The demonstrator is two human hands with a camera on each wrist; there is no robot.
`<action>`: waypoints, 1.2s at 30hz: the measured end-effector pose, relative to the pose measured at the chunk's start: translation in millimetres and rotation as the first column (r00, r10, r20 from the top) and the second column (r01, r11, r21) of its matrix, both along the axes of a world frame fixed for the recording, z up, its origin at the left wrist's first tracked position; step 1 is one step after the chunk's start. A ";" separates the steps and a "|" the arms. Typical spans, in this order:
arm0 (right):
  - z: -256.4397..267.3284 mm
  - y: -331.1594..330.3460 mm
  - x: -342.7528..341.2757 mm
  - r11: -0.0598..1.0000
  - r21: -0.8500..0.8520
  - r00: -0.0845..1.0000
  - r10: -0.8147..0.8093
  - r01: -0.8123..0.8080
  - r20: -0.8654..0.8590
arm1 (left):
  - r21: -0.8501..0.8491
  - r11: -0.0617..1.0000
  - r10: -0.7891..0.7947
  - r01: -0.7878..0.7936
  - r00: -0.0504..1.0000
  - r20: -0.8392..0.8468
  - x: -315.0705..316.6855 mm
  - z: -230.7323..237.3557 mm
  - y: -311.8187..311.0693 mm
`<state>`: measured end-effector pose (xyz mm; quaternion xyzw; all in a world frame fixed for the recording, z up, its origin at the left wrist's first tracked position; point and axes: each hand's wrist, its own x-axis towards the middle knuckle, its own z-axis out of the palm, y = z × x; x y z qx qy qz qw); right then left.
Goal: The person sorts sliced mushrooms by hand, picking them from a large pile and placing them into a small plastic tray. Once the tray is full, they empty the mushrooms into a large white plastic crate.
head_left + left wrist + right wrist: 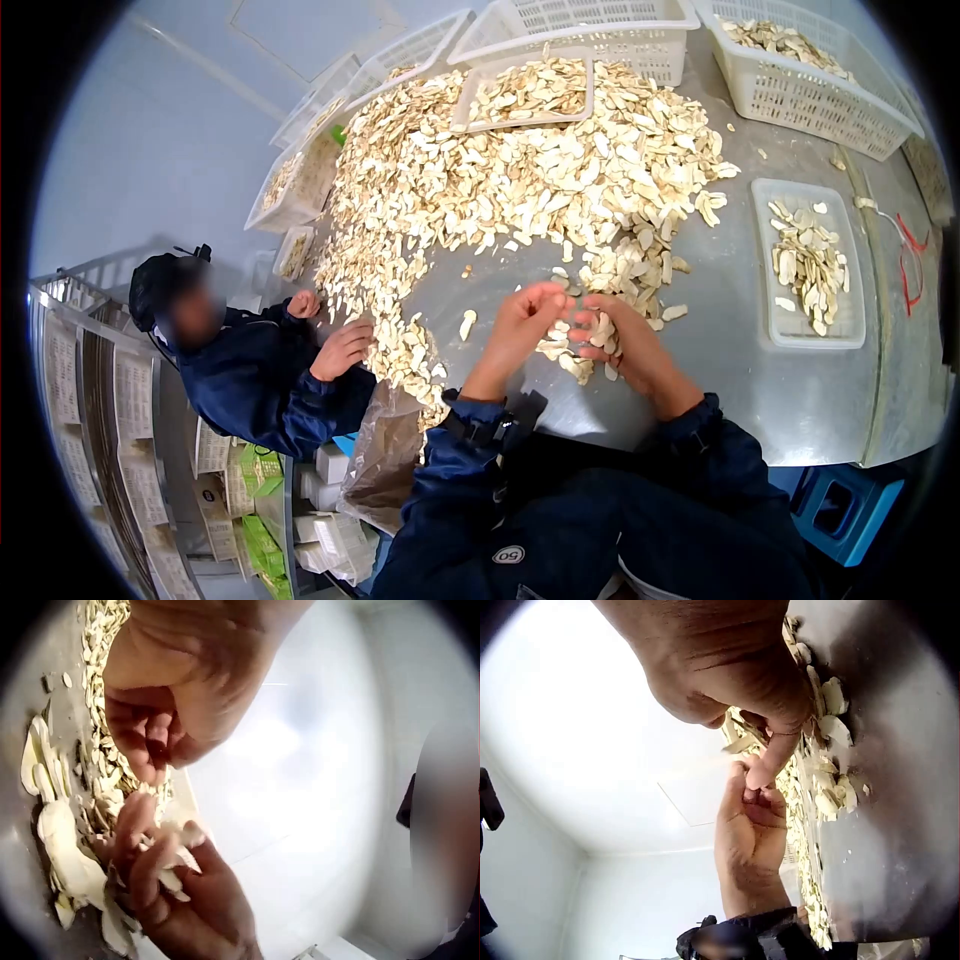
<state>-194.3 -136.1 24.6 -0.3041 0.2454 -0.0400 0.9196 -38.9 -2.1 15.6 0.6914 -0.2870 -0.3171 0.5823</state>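
Pale dried slices (182, 859) lie in the curled fingers of my right hand (630, 340), with several edges sticking out. My left hand (525, 325) has its fingers bent in, its tips close to the right fingertips; no slice shows between them. In the right wrist view, one slice (739, 744) juts out beside the right hand, and a right fingertip overlaps the left hand (750, 851). Below both hands, loose slices (570, 365) lie on the metal table (700, 390). A large heap of slices (530, 190) spreads beyond them.
A shallow white tray of slices (855, 300) sits to the right. White baskets (800, 110) line the far edge, and another tray (590, 85) rests on the heap. At the left, a person in dark clothes (270, 370) has both hands near the heap. A blue stool (870, 515) stands below right.
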 end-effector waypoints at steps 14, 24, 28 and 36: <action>-15.9 -6.0 0.6 0.997 -0.066 0.998 0.036 -0.033 0.058 | 0.281 0.942 -0.119 -0.182 0.603 0.789 12.5 -13.3 -12.1; -16.7 -5.5 1.3 0.996 -0.080 0.998 0.031 -0.026 0.058 | 0.187 0.980 -0.128 -0.062 0.523 0.843 11.0 -14.1 -13.2; -23.9 -5.3 2.7 0.989 -0.143 0.994 0.054 -0.041 0.091 | 0.180 0.975 0.018 -0.129 0.857 0.515 14.3 -29.2 -1.7; -25.6 3.0 2.9 0.960 -0.279 0.998 0.005 0.013 0.064 | -0.009 0.995 -0.095 0.095 0.995 -0.002 -18.2 -0.2 7.8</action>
